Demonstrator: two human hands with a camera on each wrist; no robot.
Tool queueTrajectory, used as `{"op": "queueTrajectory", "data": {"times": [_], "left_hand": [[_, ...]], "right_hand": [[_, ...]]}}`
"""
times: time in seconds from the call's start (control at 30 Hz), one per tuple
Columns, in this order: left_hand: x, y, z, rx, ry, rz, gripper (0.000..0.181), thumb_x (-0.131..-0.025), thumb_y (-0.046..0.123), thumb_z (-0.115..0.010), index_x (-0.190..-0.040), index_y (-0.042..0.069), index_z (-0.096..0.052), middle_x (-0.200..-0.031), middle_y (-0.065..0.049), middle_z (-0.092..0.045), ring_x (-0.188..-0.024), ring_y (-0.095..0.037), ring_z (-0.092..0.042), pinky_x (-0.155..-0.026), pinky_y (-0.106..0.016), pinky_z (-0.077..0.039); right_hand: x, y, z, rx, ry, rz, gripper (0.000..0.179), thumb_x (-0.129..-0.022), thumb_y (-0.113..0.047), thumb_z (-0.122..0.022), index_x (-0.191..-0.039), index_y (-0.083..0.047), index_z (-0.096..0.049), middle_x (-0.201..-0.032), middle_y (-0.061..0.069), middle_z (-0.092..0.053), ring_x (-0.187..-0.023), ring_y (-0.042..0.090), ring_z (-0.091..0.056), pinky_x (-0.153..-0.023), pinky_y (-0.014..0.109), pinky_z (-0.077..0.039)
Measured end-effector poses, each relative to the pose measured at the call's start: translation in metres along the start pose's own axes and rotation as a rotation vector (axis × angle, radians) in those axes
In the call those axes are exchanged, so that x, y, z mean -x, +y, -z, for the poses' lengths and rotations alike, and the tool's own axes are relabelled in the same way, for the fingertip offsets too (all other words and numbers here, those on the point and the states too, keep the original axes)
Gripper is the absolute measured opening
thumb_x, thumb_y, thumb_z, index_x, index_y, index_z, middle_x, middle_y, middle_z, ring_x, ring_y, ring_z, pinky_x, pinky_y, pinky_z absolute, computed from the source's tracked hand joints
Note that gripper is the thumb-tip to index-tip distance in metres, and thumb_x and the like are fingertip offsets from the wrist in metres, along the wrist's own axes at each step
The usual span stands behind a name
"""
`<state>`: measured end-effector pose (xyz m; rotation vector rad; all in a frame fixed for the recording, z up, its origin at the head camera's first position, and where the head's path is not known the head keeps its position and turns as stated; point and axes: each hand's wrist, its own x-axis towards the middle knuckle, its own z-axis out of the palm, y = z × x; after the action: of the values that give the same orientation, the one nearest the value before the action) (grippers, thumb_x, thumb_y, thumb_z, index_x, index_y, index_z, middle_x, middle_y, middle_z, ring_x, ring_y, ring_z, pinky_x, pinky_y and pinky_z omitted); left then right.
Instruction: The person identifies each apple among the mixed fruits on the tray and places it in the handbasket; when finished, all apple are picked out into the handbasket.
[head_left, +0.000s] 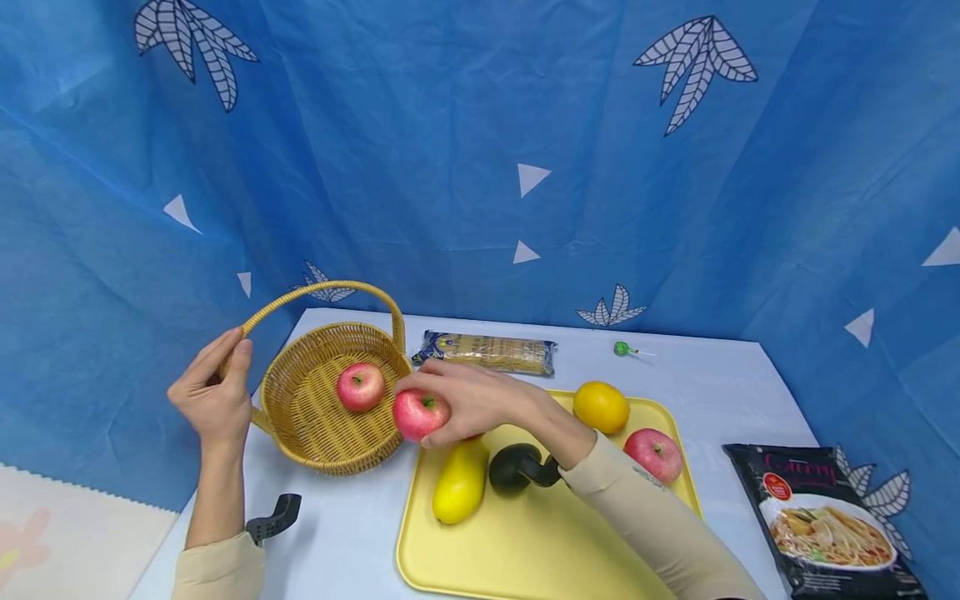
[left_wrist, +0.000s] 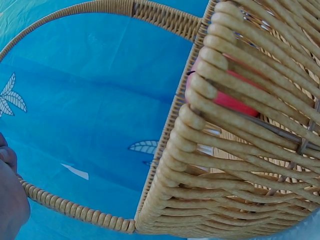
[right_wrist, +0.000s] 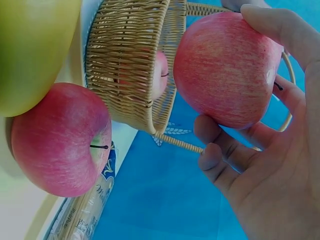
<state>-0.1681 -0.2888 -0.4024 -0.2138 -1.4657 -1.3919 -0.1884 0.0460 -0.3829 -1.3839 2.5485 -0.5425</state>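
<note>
My left hand [head_left: 217,387] grips the arched handle [head_left: 330,285] of a round wicker basket [head_left: 300,433] at its left side. One red apple [head_left: 362,387] lies on the basket's floor; in the left wrist view that apple [left_wrist: 235,95] shows through the weave. My right hand [head_left: 472,400] holds another red apple [head_left: 420,415] between thumb and fingers, just beside the basket's right rim. In the right wrist view the held apple [right_wrist: 227,70] has its stem toward the palm. Below it, an apple [right_wrist: 62,140] rests on the yellow tray [head_left: 540,550], mostly hidden by my hand in the head view.
On the tray are a yellow mango-shaped fruit [head_left: 461,483], a dark green avocado-like fruit [head_left: 512,468], a yellow lemon-like fruit [head_left: 602,407] and a red apple [head_left: 654,455]. Behind lie a noodle packet [head_left: 487,352] and a green lollipop [head_left: 622,348]. A black food bag [head_left: 825,517] lies right.
</note>
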Motion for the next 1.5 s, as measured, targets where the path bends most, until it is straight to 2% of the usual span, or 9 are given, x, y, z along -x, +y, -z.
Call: {"op": "queueTrajectory", "data": {"times": [0.27,0.6,0.87,0.97,1.2,1.5], "left_hand": [[0.0,0.005,-0.002,0.025,0.012,-0.003,0.018,-0.082,-0.013,-0.073,-0.1,-0.016,-0.072,-0.102,-0.015,-0.077,-0.091,-0.01,-0.074,-0.08,-0.015,-0.058],[0.001,0.002,-0.003,0.05,0.014,0.003,0.018,-0.082,-0.016,-0.072,-0.099,-0.017,-0.072,-0.102,-0.015,-0.077,-0.092,-0.012,-0.074,-0.08,-0.016,-0.058],[0.001,0.003,-0.003,0.051,0.021,0.0,0.018,-0.082,-0.016,-0.072,-0.099,-0.018,-0.072,-0.101,-0.016,-0.077,-0.092,-0.012,-0.074,-0.08,-0.016,-0.058],[0.001,0.002,-0.002,0.029,0.014,0.0,0.017,-0.082,-0.014,-0.073,-0.1,-0.016,-0.072,-0.102,-0.015,-0.077,-0.092,-0.011,-0.074,-0.08,-0.015,-0.057],[0.002,-0.004,0.002,-0.008,0.004,0.013,0.018,-0.083,-0.013,-0.073,-0.102,-0.014,-0.073,-0.103,-0.013,-0.077,-0.092,-0.009,-0.074,-0.081,-0.015,-0.057],[0.002,-0.003,0.0,0.008,0.012,0.018,0.018,-0.082,-0.014,-0.073,-0.101,-0.013,-0.074,-0.102,-0.013,-0.077,-0.09,-0.009,-0.074,-0.079,-0.014,-0.057]], "right_hand": [[-0.008,-0.003,0.001,0.004,0.009,0.022,0.069,-0.081,-0.06,-0.071,-0.144,-0.046,-0.045,-0.13,-0.01,-0.048,-0.101,0.007,-0.054,-0.08,0.024,-0.053],[-0.017,-0.005,-0.003,-0.013,-0.005,0.032,0.069,-0.081,-0.061,-0.071,-0.143,-0.047,-0.044,-0.13,-0.011,-0.048,-0.104,0.005,-0.053,-0.085,0.025,-0.053],[-0.024,-0.007,-0.005,-0.074,-0.038,0.022,0.071,-0.082,-0.059,-0.072,-0.146,-0.042,-0.045,-0.136,-0.009,-0.047,-0.11,0.007,-0.052,-0.088,0.028,-0.054],[-0.028,-0.005,-0.006,-0.12,-0.044,0.01,0.071,-0.082,-0.059,-0.072,-0.145,-0.044,-0.044,-0.137,-0.01,-0.047,-0.112,0.008,-0.052,-0.089,0.029,-0.054],[-0.041,-0.003,-0.012,-0.231,-0.063,0.03,0.073,-0.082,-0.057,-0.074,-0.147,-0.041,-0.045,-0.133,-0.011,-0.048,-0.112,0.006,-0.051,-0.087,0.023,-0.053],[-0.051,-0.002,-0.022,-0.227,-0.079,0.02,0.073,-0.082,-0.054,-0.076,-0.146,-0.038,-0.046,-0.137,-0.008,-0.048,-0.11,0.006,-0.052,-0.086,0.02,-0.052]]}}
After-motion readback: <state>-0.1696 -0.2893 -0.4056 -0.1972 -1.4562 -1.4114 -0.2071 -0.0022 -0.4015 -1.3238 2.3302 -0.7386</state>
